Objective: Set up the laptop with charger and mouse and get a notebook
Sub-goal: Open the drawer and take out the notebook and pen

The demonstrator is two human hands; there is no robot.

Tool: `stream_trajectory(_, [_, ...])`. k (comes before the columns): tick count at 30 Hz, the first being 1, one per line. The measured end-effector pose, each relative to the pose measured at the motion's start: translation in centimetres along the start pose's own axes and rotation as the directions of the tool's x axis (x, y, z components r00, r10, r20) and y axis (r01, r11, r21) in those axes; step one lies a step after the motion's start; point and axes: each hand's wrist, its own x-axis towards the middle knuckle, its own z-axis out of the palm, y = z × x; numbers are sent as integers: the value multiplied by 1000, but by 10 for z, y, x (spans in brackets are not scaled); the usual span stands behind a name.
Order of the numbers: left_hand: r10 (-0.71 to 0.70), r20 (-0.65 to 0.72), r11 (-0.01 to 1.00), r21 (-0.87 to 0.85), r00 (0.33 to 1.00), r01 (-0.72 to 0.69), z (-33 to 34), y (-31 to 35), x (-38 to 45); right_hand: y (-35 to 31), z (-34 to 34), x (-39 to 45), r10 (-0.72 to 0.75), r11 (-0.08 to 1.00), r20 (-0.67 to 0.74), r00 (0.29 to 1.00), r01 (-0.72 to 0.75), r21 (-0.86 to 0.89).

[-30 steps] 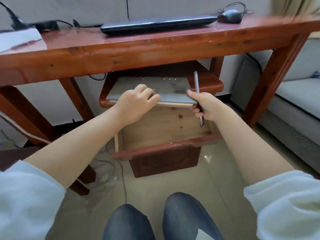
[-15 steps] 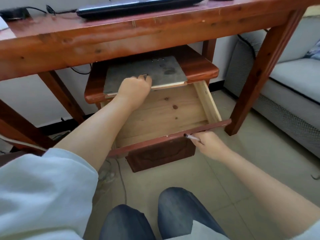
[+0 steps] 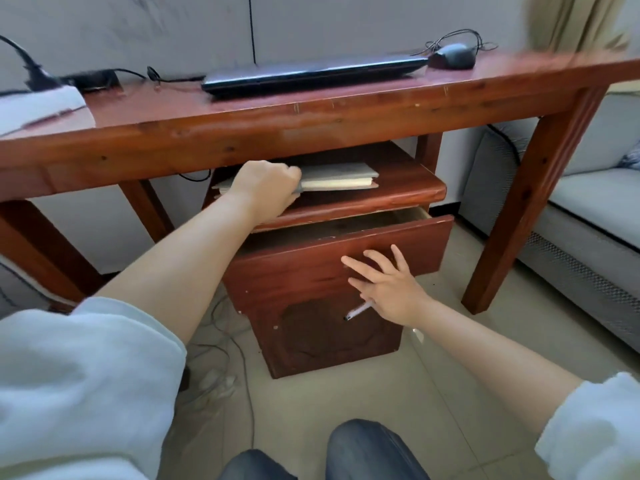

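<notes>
A grey notebook lies on top of the small wooden cabinet under the desk. My left hand grips the notebook's near left edge. My right hand presses flat, fingers spread, against the drawer front, with a white pen tucked under the palm. The drawer stands only slightly out. On the desk rest the closed black laptop, a black mouse with its coiled cable, and the charger brick at the left.
A white cloth or paper lies at the desk's left end. Cables trail on the tiled floor beside the cabinet. A grey sofa stands at the right, past the desk leg. My knees show at the bottom.
The drawer has gone from wide open to almost closed under my right hand, which moved from its rim to its front. My left hand stays on the notebook. The camera tilted up.
</notes>
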Motion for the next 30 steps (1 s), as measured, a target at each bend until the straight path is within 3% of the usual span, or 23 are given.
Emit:
stream_trajectory(8, [-36,26,999,-21,999,36,-3,-8,9,-11,10,61,193,972,185,964,-214,100])
stream_trajectory(12, [-42,2,998,-39,999,43,-7,-11,13,-8,10,69,192,971,211,958,-217,104])
stream_trajectory(17, [-11,-24,986,-167,1000,6,-8,-13,8,-12,-3,48,243,883,318,917,-344,320])
stream_trajectory(23, [-38,175,933,-347,984,98,-51,-53,10,-13,-95,33,455,744,323,830,-553,374])
stream_trajectory(27, [-110,303,877,-419,947,236,-102,-88,9,-11,-171,37,443,691,423,791,-602,401])
stream_trajectory(30, [-126,392,839,-448,911,309,-149,-121,6,-14,-231,44,455,556,487,746,-665,499])
